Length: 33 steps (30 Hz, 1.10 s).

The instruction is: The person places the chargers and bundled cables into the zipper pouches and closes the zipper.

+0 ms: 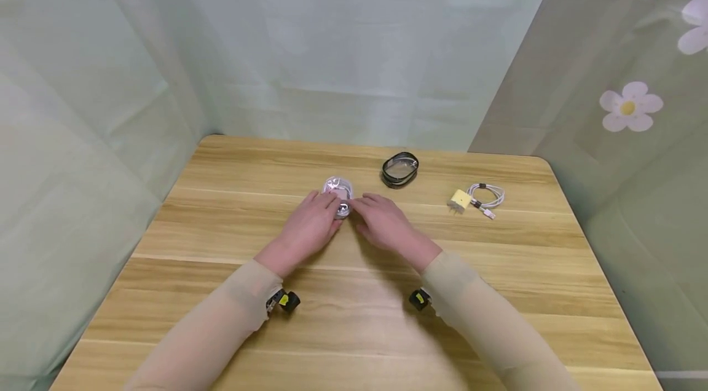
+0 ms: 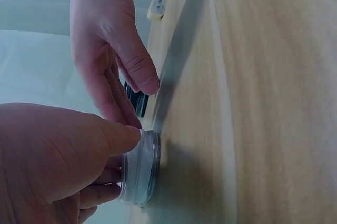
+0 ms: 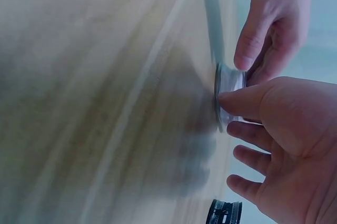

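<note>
Clear white-rimmed case [image 1: 341, 190] sits near the frame's centre, where our left hand [image 1: 308, 223] pinches it with thumb and fingers; our right hand [image 1: 384, 223], half-open at its edge, grips nothing. A loosened, one-sided pinch could let it skid across the desk [image 1: 354, 323] toward the black-rimmed case [image 1: 399, 171], upper centre.

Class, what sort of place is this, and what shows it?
Perhaps a curtained-off recording booth: fabric sheets hang behind and beside a wood-grain table, with black devices at both wrists.

Pale green fabric [image 1: 354, 40] hangs behind a wood-grain table [image 1: 354, 329].
</note>
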Motion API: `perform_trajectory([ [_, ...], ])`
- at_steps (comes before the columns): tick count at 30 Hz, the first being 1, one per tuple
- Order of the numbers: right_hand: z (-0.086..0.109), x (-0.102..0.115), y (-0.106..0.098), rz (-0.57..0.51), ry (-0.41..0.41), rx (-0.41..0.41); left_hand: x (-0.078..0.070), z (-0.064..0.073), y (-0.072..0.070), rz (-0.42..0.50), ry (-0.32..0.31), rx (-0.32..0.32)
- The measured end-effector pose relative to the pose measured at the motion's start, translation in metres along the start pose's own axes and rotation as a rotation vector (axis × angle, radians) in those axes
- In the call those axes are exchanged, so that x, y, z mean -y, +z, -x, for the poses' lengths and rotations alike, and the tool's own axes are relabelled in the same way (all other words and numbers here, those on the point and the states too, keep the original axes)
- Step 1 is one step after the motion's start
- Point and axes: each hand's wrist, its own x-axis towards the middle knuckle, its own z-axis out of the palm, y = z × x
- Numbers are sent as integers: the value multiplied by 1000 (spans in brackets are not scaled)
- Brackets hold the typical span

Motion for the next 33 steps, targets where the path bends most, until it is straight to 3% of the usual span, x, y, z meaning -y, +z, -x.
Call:
perform_trajectory([
  [11, -17, -3, -2, 23, 23, 45, 11, -9, -1, 0, -18, -18],
  [22, -29, -7, 3, 36, 36, 25, 22, -19, -2, 31, -41, 5],
  [33, -26, -17, -5, 80, 34, 5, 44, -28, 2, -11, -120, 46],
])
